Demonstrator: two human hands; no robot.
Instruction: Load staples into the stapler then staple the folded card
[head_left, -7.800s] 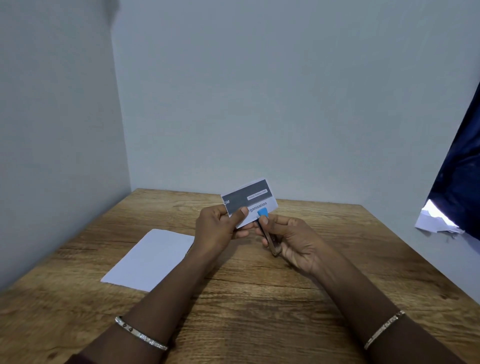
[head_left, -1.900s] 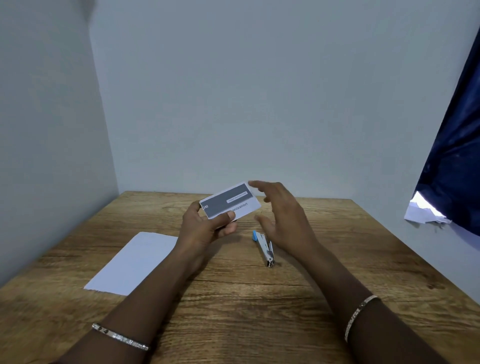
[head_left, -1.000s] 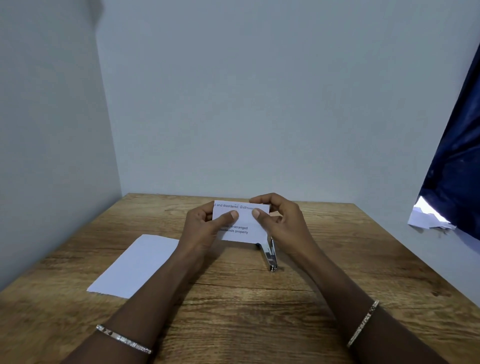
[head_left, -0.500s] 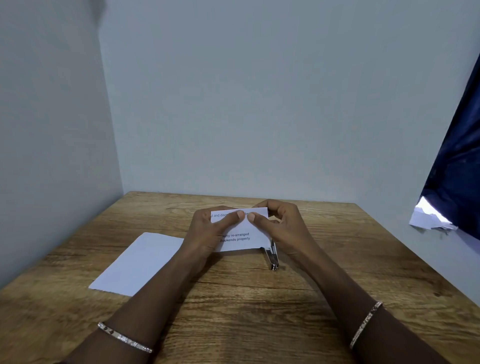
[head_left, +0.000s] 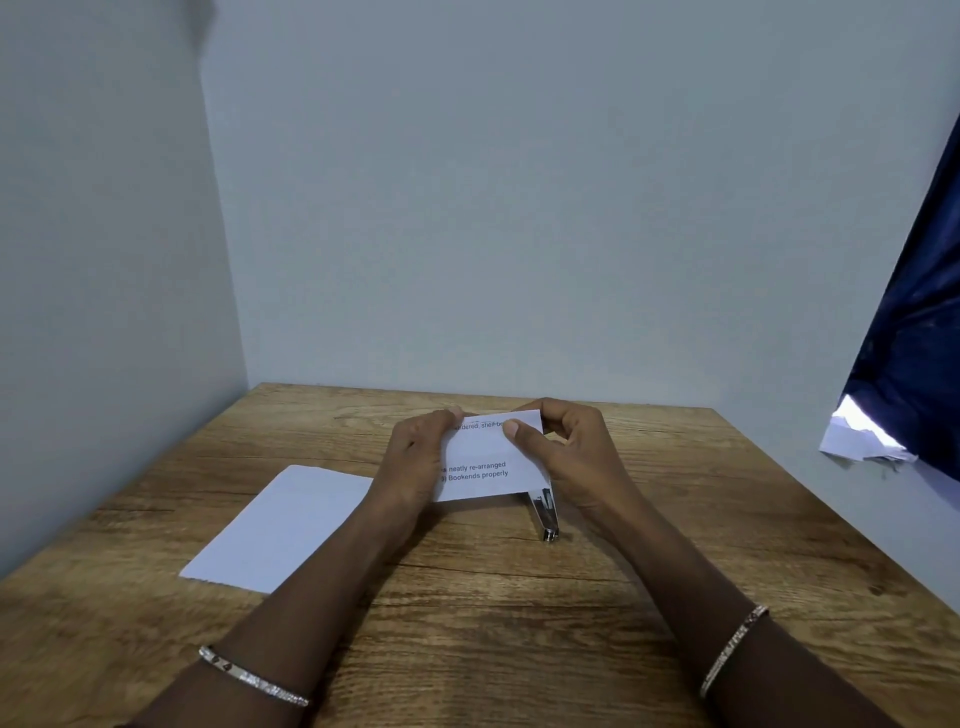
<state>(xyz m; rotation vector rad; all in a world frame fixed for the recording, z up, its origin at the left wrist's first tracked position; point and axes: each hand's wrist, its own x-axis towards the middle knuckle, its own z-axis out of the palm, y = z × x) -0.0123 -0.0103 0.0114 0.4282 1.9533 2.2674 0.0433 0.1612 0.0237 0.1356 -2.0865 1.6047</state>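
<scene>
Head view: card hides stapler front.

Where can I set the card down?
Bare wood: right of the right hand to the table edge, and in front between the forearms. Crowded: white sheet at left; left hand, card and stapler mid-table.

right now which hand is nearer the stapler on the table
Right. The right hand grips the card by its right edge, close beside the stapler; the left hand grips its left edge, farther off to the stapler's left.
</scene>
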